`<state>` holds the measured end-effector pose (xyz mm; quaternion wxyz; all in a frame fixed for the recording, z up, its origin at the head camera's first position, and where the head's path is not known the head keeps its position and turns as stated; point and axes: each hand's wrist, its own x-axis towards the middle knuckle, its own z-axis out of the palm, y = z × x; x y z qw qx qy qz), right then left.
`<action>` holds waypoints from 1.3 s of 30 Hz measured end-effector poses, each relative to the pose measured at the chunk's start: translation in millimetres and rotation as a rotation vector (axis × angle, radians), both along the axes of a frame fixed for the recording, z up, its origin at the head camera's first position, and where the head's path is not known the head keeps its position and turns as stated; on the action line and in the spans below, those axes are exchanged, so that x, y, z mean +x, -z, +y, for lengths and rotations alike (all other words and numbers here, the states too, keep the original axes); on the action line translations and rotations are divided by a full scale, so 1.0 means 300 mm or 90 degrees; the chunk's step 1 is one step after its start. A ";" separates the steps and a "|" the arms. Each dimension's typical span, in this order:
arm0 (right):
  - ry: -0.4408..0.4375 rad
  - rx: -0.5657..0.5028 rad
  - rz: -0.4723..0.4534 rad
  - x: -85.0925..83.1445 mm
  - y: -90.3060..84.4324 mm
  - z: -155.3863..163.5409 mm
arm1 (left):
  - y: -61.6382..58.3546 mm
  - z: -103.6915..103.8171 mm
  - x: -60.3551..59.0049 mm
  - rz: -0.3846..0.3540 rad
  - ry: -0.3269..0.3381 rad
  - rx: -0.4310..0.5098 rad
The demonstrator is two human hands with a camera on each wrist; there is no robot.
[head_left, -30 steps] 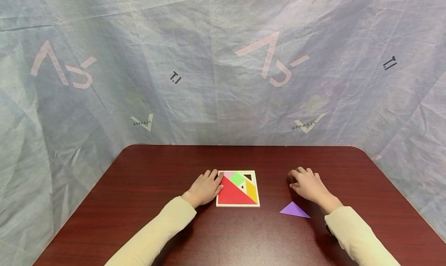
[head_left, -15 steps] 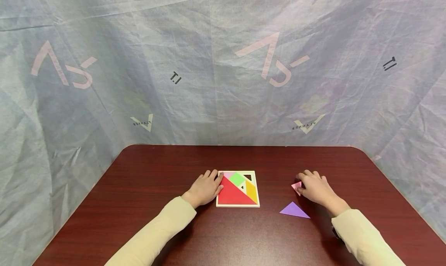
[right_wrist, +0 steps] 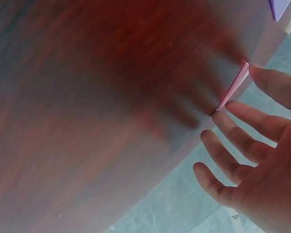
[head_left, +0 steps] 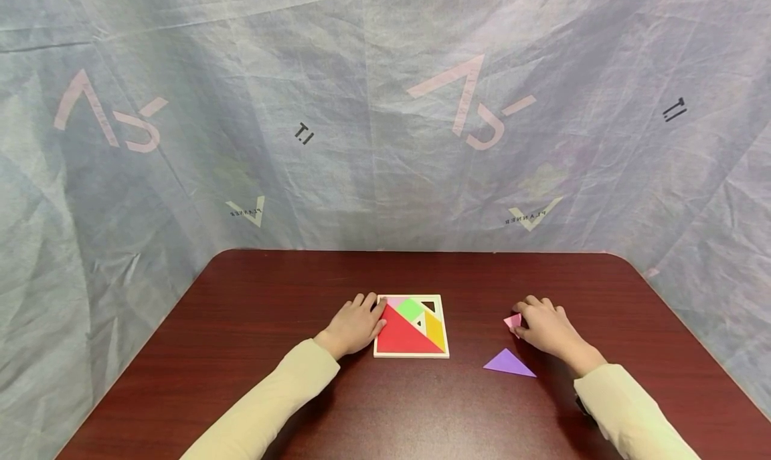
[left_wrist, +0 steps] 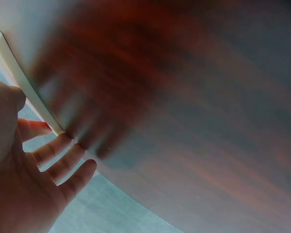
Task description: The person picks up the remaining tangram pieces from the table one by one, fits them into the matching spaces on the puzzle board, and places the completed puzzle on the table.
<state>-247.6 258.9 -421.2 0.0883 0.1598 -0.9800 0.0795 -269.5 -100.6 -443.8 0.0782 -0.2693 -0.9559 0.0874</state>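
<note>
In the head view a white square tangram tray [head_left: 415, 355] lies on the table, holding a large red triangle [head_left: 397, 338], a green square [head_left: 410, 309], a yellow parallelogram [head_left: 434, 331] and a pinkish piece [head_left: 394, 302]. Two white slots in it show dark triangular openings. My left hand [head_left: 353, 326] rests at its left side, fairly straight fingers touching the edge. Off to the right, my right hand [head_left: 547, 326] pinches a small pink triangle [head_left: 512, 321] between thumb and fingertips; the right wrist view shows the triangle [right_wrist: 234, 86] edge-on, close over the tabletop.
A purple triangle [head_left: 508, 363] lies flat on the table just nearer than the right hand. The dark red wooden table [head_left: 337, 413] has rounded far corners. Behind it hangs a grey printed cloth [head_left: 361, 179].
My right hand has shifted slightly right and turned, and the pink triangle has come into sight at its fingertips. The left hand, tray and purple triangle stay put.
</note>
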 end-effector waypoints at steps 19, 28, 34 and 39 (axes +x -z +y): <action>-0.003 -0.011 0.015 -0.002 -0.001 -0.008 | -0.009 0.000 0.006 -0.007 -0.003 0.006; -0.016 -0.025 0.010 -0.005 -0.004 -0.006 | -0.008 0.004 0.006 0.000 0.000 0.007; -0.015 -0.037 0.001 -0.008 -0.005 -0.006 | -0.010 0.004 0.008 -0.006 -0.003 0.005; -0.016 -0.038 0.008 -0.011 -0.006 -0.005 | -0.008 0.003 0.007 0.001 -0.001 0.003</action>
